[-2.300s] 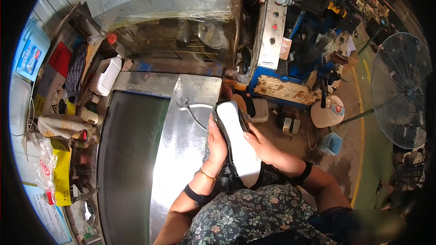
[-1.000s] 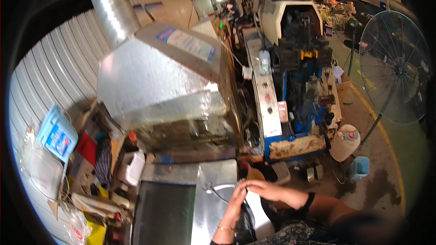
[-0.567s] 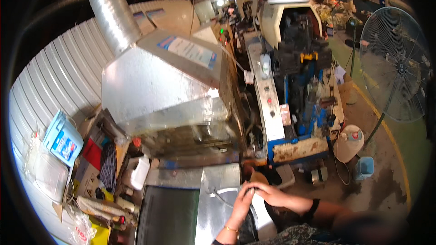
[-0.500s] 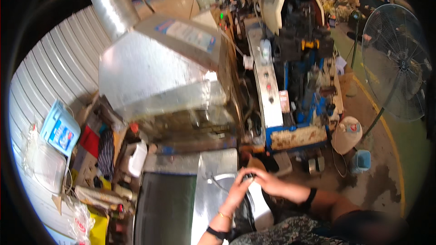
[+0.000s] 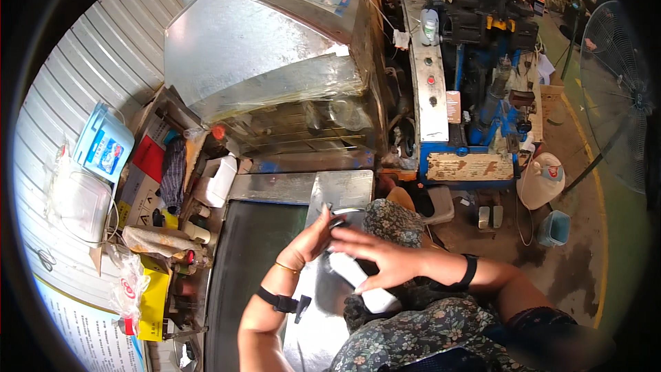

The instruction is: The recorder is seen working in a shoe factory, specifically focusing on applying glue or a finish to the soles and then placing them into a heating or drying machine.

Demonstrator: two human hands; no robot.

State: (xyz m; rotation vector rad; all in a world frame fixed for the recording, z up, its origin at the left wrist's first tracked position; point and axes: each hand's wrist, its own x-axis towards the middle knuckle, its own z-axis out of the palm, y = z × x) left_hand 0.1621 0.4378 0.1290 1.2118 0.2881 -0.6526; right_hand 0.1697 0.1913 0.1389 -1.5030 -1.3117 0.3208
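Observation:
My left hand (image 5: 307,240) is raised over the metal plate at the belt's right side, its fingers bent round a small dark thing (image 5: 337,222) that I cannot make out. My right hand (image 5: 385,257) is just right of it, fingers stretched out and apart, their tips close to the dark thing. Below my right hand is a white, smooth, elongated piece (image 5: 348,269), partly covered by the hand. Dark floral cloth (image 5: 392,224) shows beyond my right wrist. A black strap (image 5: 277,300) is round my left forearm, another (image 5: 469,272) round my right.
The dark conveyor belt (image 5: 251,262) runs to my left, below a large metal hood (image 5: 255,41). A blue machine (image 5: 468,165) stands ahead right, with a light blue bin (image 5: 553,228) and standing fan (image 5: 637,100) beyond. Shelves at left carry a blue tub (image 5: 103,141).
My view has tipped downward. Both hands were close together over a dark item; they have shifted left, and my right hand's fingers have spread and come away.

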